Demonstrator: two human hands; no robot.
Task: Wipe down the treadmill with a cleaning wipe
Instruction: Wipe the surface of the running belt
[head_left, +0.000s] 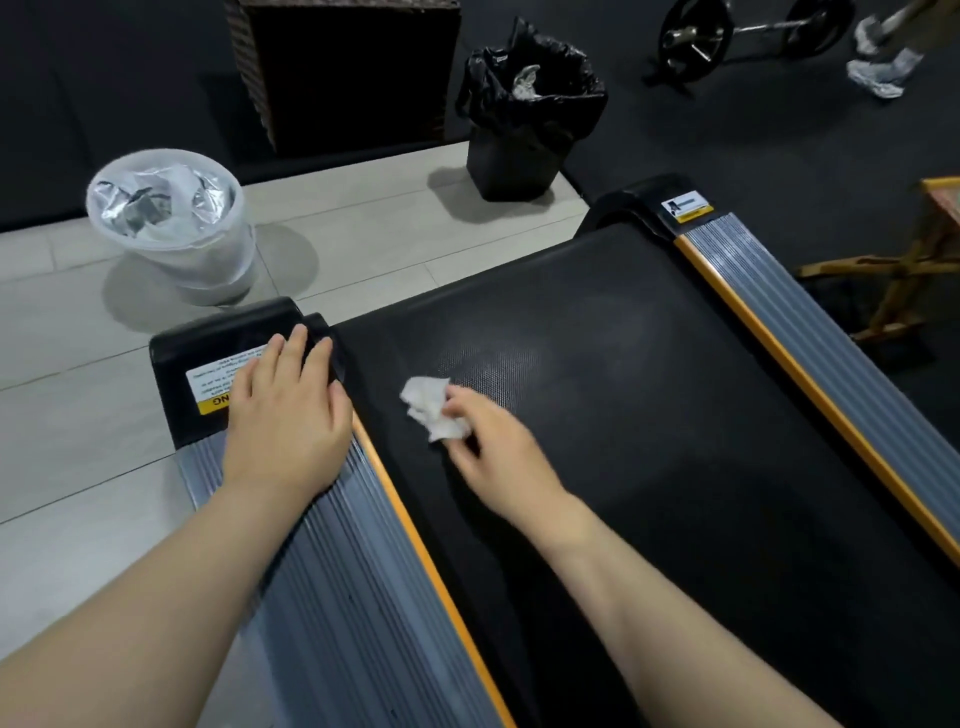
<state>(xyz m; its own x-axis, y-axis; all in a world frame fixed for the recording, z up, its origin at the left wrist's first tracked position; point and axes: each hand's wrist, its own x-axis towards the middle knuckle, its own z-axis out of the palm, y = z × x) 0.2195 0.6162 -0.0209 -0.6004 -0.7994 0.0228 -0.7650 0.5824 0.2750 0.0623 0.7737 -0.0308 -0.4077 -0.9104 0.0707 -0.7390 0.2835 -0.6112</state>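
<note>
The treadmill's black belt (649, 395) runs diagonally across the view between two grey ribbed side rails with orange trim. My right hand (493, 447) pinches a crumpled white cleaning wipe (431, 410) and holds it against the belt near its left side. My left hand (291, 415) lies flat with straight fingers on the left rail (332, 571), its fingertips reaching the black end cap (208, 343) with a white and yellow warning label.
A white-lined bin (171, 228) with crumpled waste stands on the pale tiled floor to the left. A black bin with a black bag (524, 119) stands behind the treadmill. A dark wicker box, a barbell, a person's feet and a wooden stand lie around the edges.
</note>
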